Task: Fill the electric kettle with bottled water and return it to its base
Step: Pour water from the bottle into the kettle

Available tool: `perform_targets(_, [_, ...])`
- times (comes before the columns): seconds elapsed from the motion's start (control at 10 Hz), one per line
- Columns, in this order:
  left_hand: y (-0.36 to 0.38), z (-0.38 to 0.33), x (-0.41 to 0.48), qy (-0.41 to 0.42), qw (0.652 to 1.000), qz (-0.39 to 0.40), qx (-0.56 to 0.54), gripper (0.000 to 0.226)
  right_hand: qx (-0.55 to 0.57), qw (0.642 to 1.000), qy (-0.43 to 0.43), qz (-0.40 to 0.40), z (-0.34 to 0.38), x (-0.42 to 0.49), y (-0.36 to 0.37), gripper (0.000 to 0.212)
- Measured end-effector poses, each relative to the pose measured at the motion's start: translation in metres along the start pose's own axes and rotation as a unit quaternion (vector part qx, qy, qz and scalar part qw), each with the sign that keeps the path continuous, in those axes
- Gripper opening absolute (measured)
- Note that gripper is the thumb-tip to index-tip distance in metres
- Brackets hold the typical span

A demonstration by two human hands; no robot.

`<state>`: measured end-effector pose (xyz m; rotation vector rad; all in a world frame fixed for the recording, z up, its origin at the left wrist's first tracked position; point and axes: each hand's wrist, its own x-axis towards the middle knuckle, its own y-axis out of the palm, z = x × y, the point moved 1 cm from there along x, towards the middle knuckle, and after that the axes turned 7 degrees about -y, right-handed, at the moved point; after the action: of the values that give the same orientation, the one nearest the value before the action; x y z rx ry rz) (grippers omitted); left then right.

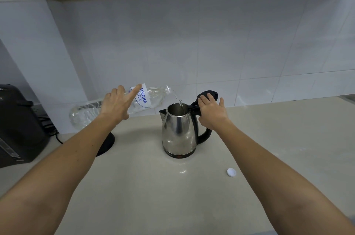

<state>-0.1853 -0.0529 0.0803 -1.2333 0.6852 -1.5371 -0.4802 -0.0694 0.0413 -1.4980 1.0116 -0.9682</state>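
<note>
A stainless steel electric kettle stands upright on the pale, smooth stone countertop, its mirror-bright pear-shaped body tapering to an open mouth, spout to the left and curved black plastic handle to the right. The oval black lid is tipped back on its hinge. The right hand is wrapped round the top of the handle, fingers reaching up against the lid. The left hand grips a clear, ribbed plastic water bottle round its middle, index finger stretched along the blue-lettered label. The bottle lies almost level, long axis running left to right, neck aimed right and a little up over the kettle, a thin stream of water arcing into the mouth. A small round white cap lies on the counter, near the kettle. The black round base sits left, partly behind the forearm, well apart from the kettle.
</note>
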Motion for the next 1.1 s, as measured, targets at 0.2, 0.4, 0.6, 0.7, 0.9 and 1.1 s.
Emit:
perform_targets(0.2, [0.009,-0.007,-0.005,-0.008,1.0,0.011,-0.011,0.112,-0.005,1.0,-0.007,0.001,-0.002,0.0,0.0,0.068])
perform_targets(0.4, [0.017,-0.015,-0.015,-0.038,0.996,0.031,-0.073,0.111,-0.001,1.0,-0.021,-0.02,-0.003,-0.001,0.003,0.068])
perform_targets(0.6, [0.023,-0.033,-0.039,-0.107,0.96,0.035,-0.256,0.108,-0.022,0.996,-0.042,-0.08,-0.006,-0.01,0.024,0.071])
perform_targets(0.7, [0.026,-0.045,-0.053,-0.136,0.932,0.044,-0.334,0.114,-0.021,0.994,-0.059,-0.095,-0.006,-0.018,0.035,0.073])
perform_targets(0.9, [0.025,-0.069,-0.081,-0.226,0.846,-0.001,-0.483,0.114,-0.014,0.989,-0.086,-0.123,-0.013,-0.038,0.059,0.076])
perform_targets(1.1, [0.02,-0.11,-0.108,-0.265,0.784,-0.03,-0.56,0.116,0.019,0.995,-0.085,-0.045,-0.026,-0.072,0.108,0.073])
